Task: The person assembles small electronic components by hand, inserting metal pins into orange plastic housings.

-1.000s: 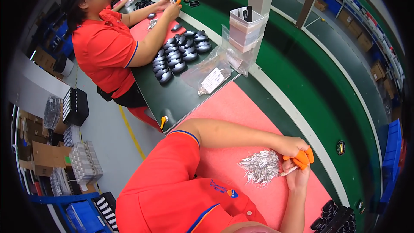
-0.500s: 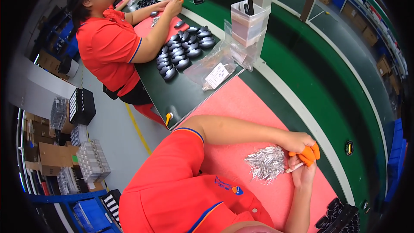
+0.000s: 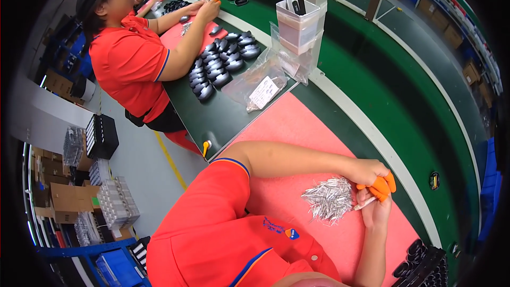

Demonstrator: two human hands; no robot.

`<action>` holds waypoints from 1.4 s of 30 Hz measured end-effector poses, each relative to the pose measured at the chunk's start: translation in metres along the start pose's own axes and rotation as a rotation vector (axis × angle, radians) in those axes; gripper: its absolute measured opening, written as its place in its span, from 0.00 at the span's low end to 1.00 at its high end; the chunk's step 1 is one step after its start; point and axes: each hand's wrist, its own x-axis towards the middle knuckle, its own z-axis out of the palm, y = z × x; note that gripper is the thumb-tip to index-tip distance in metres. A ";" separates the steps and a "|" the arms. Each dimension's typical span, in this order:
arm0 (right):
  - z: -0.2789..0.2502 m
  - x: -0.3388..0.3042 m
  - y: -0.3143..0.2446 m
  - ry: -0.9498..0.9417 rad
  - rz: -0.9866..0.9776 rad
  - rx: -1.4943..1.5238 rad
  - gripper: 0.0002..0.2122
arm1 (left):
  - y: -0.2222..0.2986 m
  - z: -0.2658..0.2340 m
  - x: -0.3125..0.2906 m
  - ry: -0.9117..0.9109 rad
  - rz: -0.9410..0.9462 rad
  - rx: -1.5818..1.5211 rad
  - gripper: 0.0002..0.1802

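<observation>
My left hand comes across from the left, and my right hand rises from below to meet it at the right side of a pink mat. Orange finger covers show where the two hands touch. A whitish covered finger or slim white piece points from my right hand toward the mat. Both hands are closed; whatever sits between their fingers is hidden. Just left of them lies a loose pile of thin silvery metal pieces.
Black curved shells are stacked at the lower right. Beyond the mat lie a clear plastic bag, rows of glossy dark shells and a plastic bin by a post. A co-worker sits further along, beside a green conveyor belt.
The whole view has shifted slightly. My hands stay together in nearly the same pose beside the pile.
</observation>
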 end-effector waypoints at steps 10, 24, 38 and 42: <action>0.003 -0.002 0.000 -0.023 -0.021 0.027 0.12 | -0.026 -0.001 0.014 0.023 0.095 0.065 0.23; 0.007 -0.003 -0.001 0.005 0.028 0.043 0.11 | -0.023 -0.002 0.011 0.008 0.050 0.067 0.22; 0.006 -0.002 0.000 0.016 0.004 0.011 0.12 | -0.023 -0.001 0.011 0.029 0.056 0.070 0.20; 0.006 -0.002 -0.003 -0.008 -0.004 0.023 0.12 | -0.017 -0.001 0.010 0.018 0.076 0.077 0.20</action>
